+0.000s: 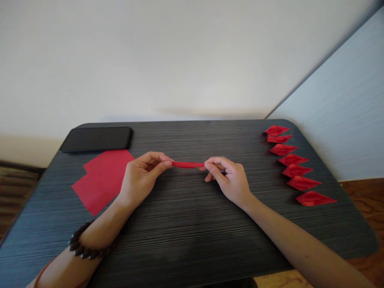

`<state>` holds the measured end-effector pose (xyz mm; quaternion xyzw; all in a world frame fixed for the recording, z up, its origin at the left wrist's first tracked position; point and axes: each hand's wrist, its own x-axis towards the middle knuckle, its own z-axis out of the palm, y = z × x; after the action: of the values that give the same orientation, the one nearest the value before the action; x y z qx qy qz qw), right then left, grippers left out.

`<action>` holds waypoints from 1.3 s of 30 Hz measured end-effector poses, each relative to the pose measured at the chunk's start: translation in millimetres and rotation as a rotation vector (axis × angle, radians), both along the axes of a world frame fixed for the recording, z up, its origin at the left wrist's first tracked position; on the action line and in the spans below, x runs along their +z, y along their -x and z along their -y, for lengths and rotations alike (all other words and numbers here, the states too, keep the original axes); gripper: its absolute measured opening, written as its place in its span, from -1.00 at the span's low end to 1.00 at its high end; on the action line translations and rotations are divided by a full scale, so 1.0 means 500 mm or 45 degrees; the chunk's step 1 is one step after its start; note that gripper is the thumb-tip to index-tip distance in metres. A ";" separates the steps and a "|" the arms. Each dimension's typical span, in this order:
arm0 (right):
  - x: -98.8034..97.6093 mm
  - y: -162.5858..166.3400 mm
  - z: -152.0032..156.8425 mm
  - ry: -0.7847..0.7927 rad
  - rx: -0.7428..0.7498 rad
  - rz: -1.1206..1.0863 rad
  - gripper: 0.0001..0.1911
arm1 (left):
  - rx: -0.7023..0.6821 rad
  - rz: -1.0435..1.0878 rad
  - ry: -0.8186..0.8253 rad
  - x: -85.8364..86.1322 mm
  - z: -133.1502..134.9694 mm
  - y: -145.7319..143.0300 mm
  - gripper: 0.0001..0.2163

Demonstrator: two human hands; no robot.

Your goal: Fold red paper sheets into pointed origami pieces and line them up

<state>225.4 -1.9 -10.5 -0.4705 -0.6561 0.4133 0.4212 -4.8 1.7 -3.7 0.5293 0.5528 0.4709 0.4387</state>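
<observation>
Nearest me, over the middle of the dark counter (192, 240), I see both forearms coming in from the bottom corners, the left one wearing a bead bracelet (85, 246) at the wrist. Just beyond them the left hand (141, 178) and the right hand (229, 180) face each other, each pinched shut on one end of a narrow red paper strip (188, 164) stretched between them. The strip hangs just above the counter, and its long axis runs almost straight left to right across my view, one end pointing at the left thumb and forefinger, the other at the right. It lies inward from both hands, so neither hand is nearer; each holds its own end, and I judge that any pull or fold would work along that side-to-side line. To the left of the left hand, flat red paper sheets (100, 180) lie overlapped on the counter, partly hidden by that hand. Further back on the left sits a black phone (96, 139), its length parallel to the far edge. Along the right side a row of folded red paper pieces (295, 166) runs from near to far, well apart from the right hand, their tips pointing rightward.
</observation>
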 end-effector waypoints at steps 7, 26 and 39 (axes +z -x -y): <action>-0.007 0.001 -0.005 -0.110 -0.015 -0.005 -0.88 | -0.025 0.074 0.007 -0.002 0.000 -0.001 -0.83; -0.012 0.002 -0.010 0.153 -0.034 -0.427 -0.70 | -0.044 -0.016 0.035 0.004 0.005 -0.005 -0.80; -0.012 -0.003 -0.006 0.122 0.042 -0.404 -0.71 | -0.145 0.062 0.120 0.002 0.001 -0.006 -0.76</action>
<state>226.7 1.2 -16.7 -0.4080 -0.5685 0.5200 0.4898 -1.9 1.3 -2.6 0.5269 0.5327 0.4314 0.5025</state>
